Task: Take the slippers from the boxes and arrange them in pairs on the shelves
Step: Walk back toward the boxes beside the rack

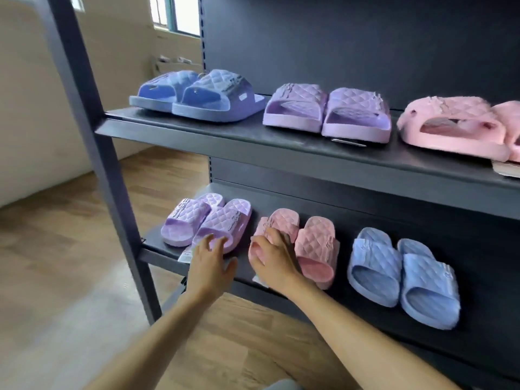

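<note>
My right hand point(271, 256) lies curled over the left pink slipper point(274, 229) on the lower shelf point(281, 280), whose long axis runs heel-near to toe-away (slightly skewed from its mate point(316, 249)), while my left hand point(209, 261) hovers spread beside it.

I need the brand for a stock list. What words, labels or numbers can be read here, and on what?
None can be read.
Raised lettering on the slipper straps: too blurred.
White tag under the lower purple pair: too small.
Tag under the upper pink pair: illegible.
</note>
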